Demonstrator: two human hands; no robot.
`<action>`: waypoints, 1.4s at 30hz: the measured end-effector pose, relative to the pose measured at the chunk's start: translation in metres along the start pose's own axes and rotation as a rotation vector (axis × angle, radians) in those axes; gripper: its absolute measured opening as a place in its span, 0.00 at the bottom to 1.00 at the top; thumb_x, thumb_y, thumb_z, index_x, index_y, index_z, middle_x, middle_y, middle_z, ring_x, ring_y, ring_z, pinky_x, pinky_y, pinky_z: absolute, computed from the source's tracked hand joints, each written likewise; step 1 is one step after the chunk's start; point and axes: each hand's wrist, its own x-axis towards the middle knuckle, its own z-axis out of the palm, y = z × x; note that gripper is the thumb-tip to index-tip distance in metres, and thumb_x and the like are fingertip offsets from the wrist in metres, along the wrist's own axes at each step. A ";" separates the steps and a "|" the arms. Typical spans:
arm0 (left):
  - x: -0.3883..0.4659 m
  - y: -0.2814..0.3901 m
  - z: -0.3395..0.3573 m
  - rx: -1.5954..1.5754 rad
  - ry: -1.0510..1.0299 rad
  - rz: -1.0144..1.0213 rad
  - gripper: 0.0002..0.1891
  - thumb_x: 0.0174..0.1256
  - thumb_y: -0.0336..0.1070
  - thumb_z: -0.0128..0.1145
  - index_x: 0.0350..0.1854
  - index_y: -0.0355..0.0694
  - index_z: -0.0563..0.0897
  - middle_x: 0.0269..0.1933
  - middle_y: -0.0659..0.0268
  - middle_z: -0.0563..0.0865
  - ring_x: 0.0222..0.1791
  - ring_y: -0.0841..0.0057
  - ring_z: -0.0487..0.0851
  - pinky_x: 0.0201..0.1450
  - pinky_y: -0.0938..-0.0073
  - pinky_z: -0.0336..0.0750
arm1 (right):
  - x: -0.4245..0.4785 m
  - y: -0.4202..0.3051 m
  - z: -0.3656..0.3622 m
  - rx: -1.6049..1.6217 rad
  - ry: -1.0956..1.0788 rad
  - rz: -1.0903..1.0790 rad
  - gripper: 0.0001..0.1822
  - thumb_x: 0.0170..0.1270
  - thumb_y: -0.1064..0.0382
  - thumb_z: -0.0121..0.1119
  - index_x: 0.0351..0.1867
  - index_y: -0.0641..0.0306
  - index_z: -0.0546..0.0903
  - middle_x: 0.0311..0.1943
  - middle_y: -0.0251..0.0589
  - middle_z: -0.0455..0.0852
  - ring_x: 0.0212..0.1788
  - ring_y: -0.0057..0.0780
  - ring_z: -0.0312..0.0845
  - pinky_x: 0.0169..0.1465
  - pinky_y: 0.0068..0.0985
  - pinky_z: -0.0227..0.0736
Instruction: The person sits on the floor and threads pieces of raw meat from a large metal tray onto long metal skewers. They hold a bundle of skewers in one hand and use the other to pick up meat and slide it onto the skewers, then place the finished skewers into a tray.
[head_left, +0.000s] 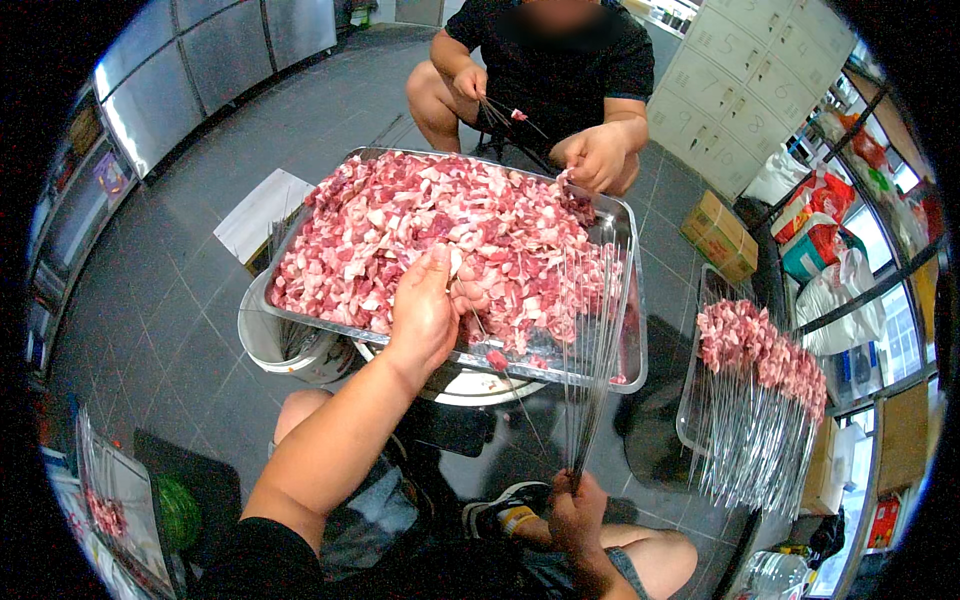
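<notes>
My left hand (429, 307) is over a heap of raw diced meat (420, 202) in a metal tray (639, 330). Its thumb and fingers pinch a pale meat piece (455, 259) at the upper end of a single thin metal skewer (517, 397). A red meat cube (496, 360) is threaded lower on that skewer. Below the tray's front edge, my right hand (579, 506) grips a fanned bundle of metal skewers (596, 360) pointing up across the tray's right part. The single skewer's lower end comes close to this hand; whether the fingers hold it is unclear.
Across the tray a seated person (562, 82) holds skewers and reaches to the meat. At right, loaded skewers (757, 405) rest on a second tray (686, 405). A white bucket (259, 330) stands left, a cardboard box (720, 236) and lockers (739, 90) at back right, a watermelon (178, 514) lower left.
</notes>
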 end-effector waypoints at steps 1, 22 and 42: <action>-0.001 -0.001 0.000 0.000 0.000 0.004 0.14 0.75 0.45 0.42 0.38 0.40 0.74 0.29 0.67 0.79 0.24 0.79 0.80 0.29 0.76 0.80 | -0.001 -0.006 0.000 -0.006 -0.004 -0.009 0.10 0.63 0.59 0.56 0.33 0.64 0.78 0.23 0.45 0.83 0.26 0.39 0.80 0.33 0.34 0.73; -0.029 -0.042 0.015 0.579 -0.398 -0.214 0.20 0.75 0.48 0.41 0.37 0.34 0.77 0.25 0.67 0.78 0.26 0.80 0.79 0.28 0.78 0.76 | 0.002 0.010 0.009 0.147 0.066 0.013 0.13 0.66 0.58 0.57 0.28 0.65 0.77 0.19 0.30 0.77 0.24 0.18 0.70 0.27 0.22 0.65; 0.032 0.044 -0.017 1.049 -0.202 -0.060 0.12 0.67 0.38 0.52 0.30 0.34 0.80 0.31 0.60 0.83 0.28 0.67 0.84 0.33 0.66 0.80 | 0.008 0.009 0.002 0.197 -0.004 0.012 0.14 0.67 0.58 0.56 0.27 0.64 0.76 0.18 0.27 0.73 0.21 0.16 0.66 0.25 0.21 0.62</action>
